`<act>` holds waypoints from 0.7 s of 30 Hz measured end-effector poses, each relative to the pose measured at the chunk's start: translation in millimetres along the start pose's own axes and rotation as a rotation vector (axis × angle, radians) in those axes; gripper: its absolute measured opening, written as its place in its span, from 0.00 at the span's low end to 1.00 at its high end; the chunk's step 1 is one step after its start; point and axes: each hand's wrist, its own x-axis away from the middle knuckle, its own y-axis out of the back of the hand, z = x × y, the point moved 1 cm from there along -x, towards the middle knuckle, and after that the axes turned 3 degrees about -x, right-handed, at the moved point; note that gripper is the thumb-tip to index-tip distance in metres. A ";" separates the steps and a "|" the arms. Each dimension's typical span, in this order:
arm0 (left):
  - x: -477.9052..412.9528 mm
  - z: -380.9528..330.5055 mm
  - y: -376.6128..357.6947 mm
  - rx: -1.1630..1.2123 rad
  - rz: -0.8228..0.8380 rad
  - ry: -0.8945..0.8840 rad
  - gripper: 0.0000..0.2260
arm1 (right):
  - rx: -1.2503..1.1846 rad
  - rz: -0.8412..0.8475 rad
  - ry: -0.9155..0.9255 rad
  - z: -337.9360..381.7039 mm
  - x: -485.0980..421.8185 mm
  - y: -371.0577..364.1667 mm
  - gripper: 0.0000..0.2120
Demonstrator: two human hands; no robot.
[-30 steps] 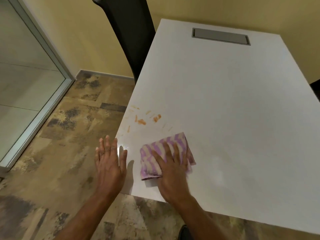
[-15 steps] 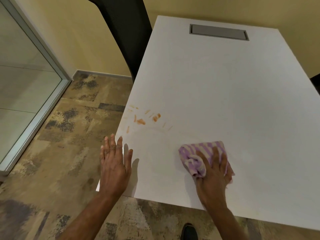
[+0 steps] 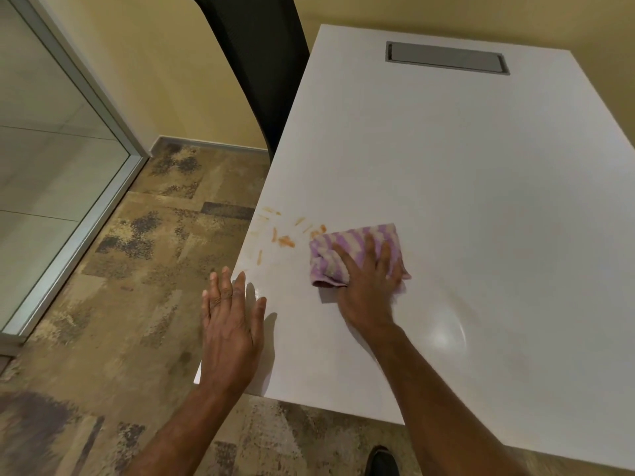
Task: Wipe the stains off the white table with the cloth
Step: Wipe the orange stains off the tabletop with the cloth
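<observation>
Orange stains (image 3: 286, 240) are smeared on the white table (image 3: 464, 187) near its left edge. A purple-and-cream striped cloth (image 3: 347, 247) lies flat on the table just right of the stains, its upper left corner touching the rightmost marks. My right hand (image 3: 369, 283) presses down on the cloth with fingers spread over it. My left hand (image 3: 230, 324) rests palm down, fingers apart, on the table's near left corner, partly over the edge, and holds nothing.
A grey recessed cable flap (image 3: 446, 58) sits at the table's far end. A black chair back (image 3: 261, 60) stands against the table's left side. Patterned carpet (image 3: 130, 269) and a glass partition (image 3: 51, 159) lie to the left. A dark shoe (image 3: 381, 462) shows under the near edge.
My right hand has slid the cloth away from the near edge, up and left, until it touches the orange stains. The left hand has stayed on the corner.
</observation>
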 end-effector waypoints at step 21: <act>-15.5 20.3 3.1 0.030 -0.025 0.040 0.26 | 0.015 0.016 -0.040 -29.1 78.5 30.3 0.31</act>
